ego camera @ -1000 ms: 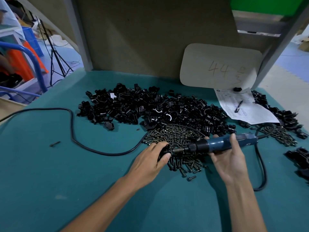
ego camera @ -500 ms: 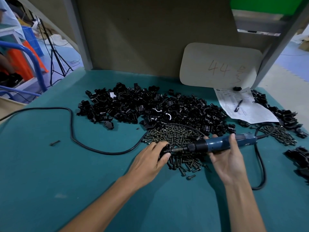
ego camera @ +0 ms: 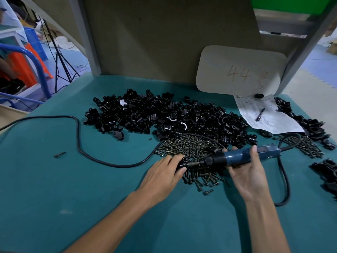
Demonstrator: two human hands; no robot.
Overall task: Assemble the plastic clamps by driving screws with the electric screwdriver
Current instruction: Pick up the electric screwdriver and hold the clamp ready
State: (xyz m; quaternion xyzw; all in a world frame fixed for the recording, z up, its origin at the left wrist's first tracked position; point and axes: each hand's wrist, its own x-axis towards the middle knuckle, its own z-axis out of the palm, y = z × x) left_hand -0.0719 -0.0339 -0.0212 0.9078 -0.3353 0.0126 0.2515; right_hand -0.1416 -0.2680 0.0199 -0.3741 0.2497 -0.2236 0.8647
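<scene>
Head view: driving step in hand. Left hand (ego camera: 162, 174), grip curled tight, pinches a clamp (ego camera: 182, 160) over the screws (ego camera: 187, 146) on the worktop (ego camera: 87, 198). Right hand (ego camera: 250, 173) wraps the screwdriver (ego camera: 237, 158), bit apparently meeting the clamp. Next move, I'd say: hold the bit square and press in.

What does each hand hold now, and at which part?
The right hand grips the electric screwdriver around the middle of its blue body. The left hand holds a black plastic clamp at the bit; its fingers hide the exact hold.
</scene>
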